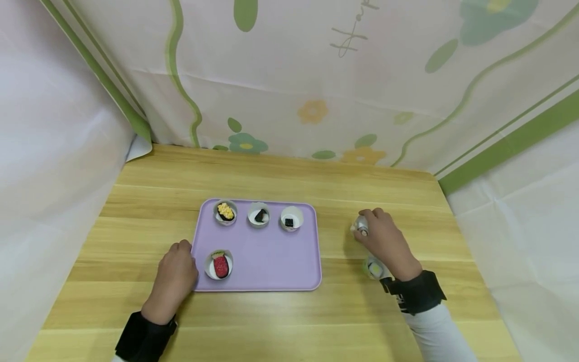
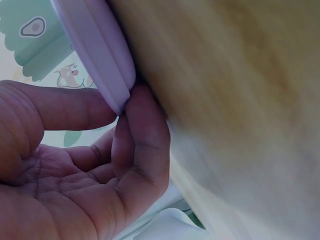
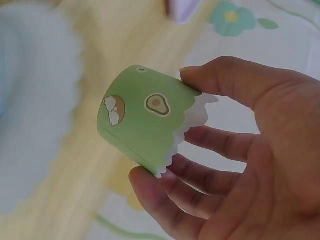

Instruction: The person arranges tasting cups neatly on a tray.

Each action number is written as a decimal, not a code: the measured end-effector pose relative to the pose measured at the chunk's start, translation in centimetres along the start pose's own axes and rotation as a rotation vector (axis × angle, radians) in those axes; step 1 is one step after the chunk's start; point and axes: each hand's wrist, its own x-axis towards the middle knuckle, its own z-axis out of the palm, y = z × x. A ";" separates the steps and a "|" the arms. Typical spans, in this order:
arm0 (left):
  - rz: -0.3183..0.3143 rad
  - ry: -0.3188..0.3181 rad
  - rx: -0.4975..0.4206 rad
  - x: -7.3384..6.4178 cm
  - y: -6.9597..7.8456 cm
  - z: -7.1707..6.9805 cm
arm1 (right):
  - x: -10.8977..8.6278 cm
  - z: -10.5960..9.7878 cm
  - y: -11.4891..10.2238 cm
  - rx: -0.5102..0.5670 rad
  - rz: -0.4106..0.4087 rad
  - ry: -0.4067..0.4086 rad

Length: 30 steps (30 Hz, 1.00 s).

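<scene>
At the left edge of a purple tray (image 1: 271, 261), my left hand (image 1: 176, 270) pinches the rim between thumb and fingers, as the left wrist view shows. Off the tray's right side, my right hand (image 1: 385, 241) holds a small green paper cup (image 3: 145, 112) by its scalloped rim, thumb on one side and fingers on the other. Avocado and animal prints decorate that cup; its contents are not clear. A second small cup (image 1: 373, 268) with something pale inside stands beneath the right wrist, partly covered by it.
On the tray are cups with toy-like sushi: a yellow-topped piece (image 1: 225, 211), a rice ball with a black wrap (image 1: 261, 216), one with a black square (image 1: 289, 222) and a red-topped piece (image 1: 220, 266). A printed cloth (image 1: 280, 75) hangs behind the wooden table (image 1: 253, 327).
</scene>
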 end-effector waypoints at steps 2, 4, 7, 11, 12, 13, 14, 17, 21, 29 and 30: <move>-0.001 -0.003 -0.002 0.0 0.0 0.0 | 0.1 -0.3 -0.8 0.004 -0.005 -0.009; -0.002 -0.003 -0.004 0.0 0.0 0.0 | 0.2 -0.7 -1.7 0.005 -0.015 -0.004; -0.005 -0.007 -0.004 0.0 0.0 0.0 | 0.3 -1.1 -3.0 0.010 -0.040 0.007; -0.008 -0.012 -0.004 0.0 0.0 0.0 | 0.5 -1.4 -4.8 0.004 -0.086 0.014; -0.007 -0.012 -0.003 0.0 0.0 0.0 | 0.6 -1.5 -5.3 0.002 -0.100 0.017; -0.008 -0.013 -0.004 0.0 0.0 0.1 | 0.7 -1.5 -5.7 0.000 -0.116 0.021; -0.009 -0.015 -0.004 0.0 0.0 0.1 | 0.7 -1.4 -6.2 -0.002 -0.131 0.025; -0.011 -0.017 -0.003 0.0 0.0 0.0 | 0.9 -1.3 -7.5 -0.007 -0.194 0.056; -0.016 -0.013 0.000 0.1 0.1 0.0 | 0.9 -0.9 -9.4 -0.016 -0.307 0.099; -0.016 -0.010 0.007 0.1 0.2 0.0 | 0.7 1.0 -13.9 -0.027 -0.481 0.091; -0.017 -0.011 0.007 0.1 0.2 0.0 | 0.6 1.4 -14.4 -0.027 -0.499 0.086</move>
